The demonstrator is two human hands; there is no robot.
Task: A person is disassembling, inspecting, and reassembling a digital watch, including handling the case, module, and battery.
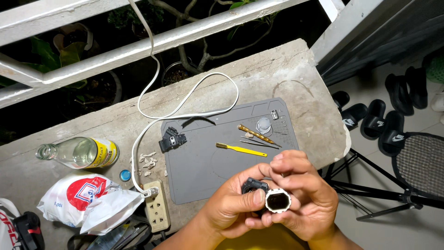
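Concrete worktop [286, 69] beneath a white railing, carrying a grey work mat [203, 171]. White cable [185, 99] loops from the railing to a power strip [156, 206]. Left of the mat: a white plastic bag [88, 201] and a clear bottle [76, 153] lying on its side. On the mat: a black part [172, 139], a yellow brush [240, 148], a gold drill bit [255, 134]. Above the mat's near edge, left hand [231, 208] and right hand [307, 194] each close their grip on a small black module [253, 185] with a white octagonal ring [278, 201].
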